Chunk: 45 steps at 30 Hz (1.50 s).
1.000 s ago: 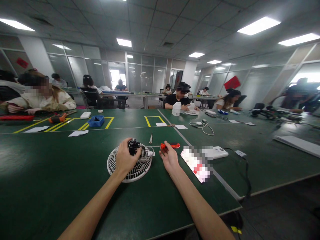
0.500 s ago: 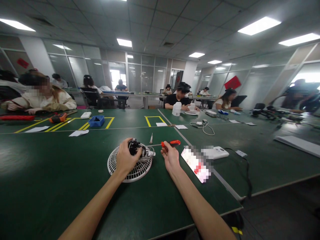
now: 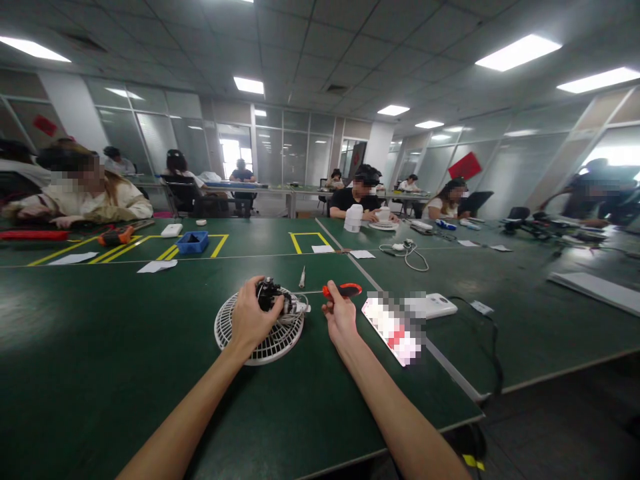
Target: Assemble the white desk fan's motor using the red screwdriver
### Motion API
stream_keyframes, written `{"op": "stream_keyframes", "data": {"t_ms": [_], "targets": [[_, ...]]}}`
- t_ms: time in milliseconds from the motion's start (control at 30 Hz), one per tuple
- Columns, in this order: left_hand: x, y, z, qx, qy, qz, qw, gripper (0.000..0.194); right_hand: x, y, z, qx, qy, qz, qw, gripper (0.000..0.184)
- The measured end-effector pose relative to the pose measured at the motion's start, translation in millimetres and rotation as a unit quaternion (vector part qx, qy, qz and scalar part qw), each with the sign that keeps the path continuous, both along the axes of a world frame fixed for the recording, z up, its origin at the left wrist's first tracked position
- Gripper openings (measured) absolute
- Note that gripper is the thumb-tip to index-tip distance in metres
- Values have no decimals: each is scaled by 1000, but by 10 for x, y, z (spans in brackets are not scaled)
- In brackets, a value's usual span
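A round white fan grille (image 3: 273, 347) lies on the green table in front of me. On top of it is a black motor assembly (image 3: 269, 293) with white wires (image 3: 295, 313) on its right side. My left hand (image 3: 253, 312) wraps round the motor assembly. In my right hand (image 3: 341, 312) is a screwdriver with a red and black handle (image 3: 350, 290), gripped between thumb and fingers. Its thin shaft points left at the motor assembly; whether the tip touches is too small to tell. Just behind the grille lies a small pale pointed tool (image 3: 303, 277).
A phone with a lit screen (image 3: 393, 330) and a white device with a cable (image 3: 440, 305) lie to the right. Farther off are a blue bin (image 3: 193, 243), paper slips (image 3: 157, 266), a white cable (image 3: 417, 257) and a white fan body (image 3: 353, 219). Co-workers sit across the table.
The screwdriver handle has turned slightly in my right hand, showing more of its black side. My left hand and the motor assembly have stayed in place.
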<state>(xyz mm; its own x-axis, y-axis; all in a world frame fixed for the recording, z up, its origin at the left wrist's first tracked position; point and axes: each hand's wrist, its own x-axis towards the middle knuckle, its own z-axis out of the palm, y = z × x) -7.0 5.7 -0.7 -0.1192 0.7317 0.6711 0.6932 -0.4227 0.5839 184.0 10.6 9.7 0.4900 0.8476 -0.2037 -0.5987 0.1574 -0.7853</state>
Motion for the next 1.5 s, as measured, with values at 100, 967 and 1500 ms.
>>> {"op": "stream_keyframes", "data": {"t_ms": [100, 967, 1500], "targets": [[-2, -5, 7, -5, 0, 2, 1000, 55, -1, -14, 2, 2, -8, 1, 1000, 44], [-14, -3, 1, -9, -3, -6, 1000, 55, 40, 13, -55, 12, -25, -41, 999, 45], [-7, -20, 8, -14, -12, -4, 1000, 56, -13, 6, -89, 10, -44, -20, 999, 44]]}}
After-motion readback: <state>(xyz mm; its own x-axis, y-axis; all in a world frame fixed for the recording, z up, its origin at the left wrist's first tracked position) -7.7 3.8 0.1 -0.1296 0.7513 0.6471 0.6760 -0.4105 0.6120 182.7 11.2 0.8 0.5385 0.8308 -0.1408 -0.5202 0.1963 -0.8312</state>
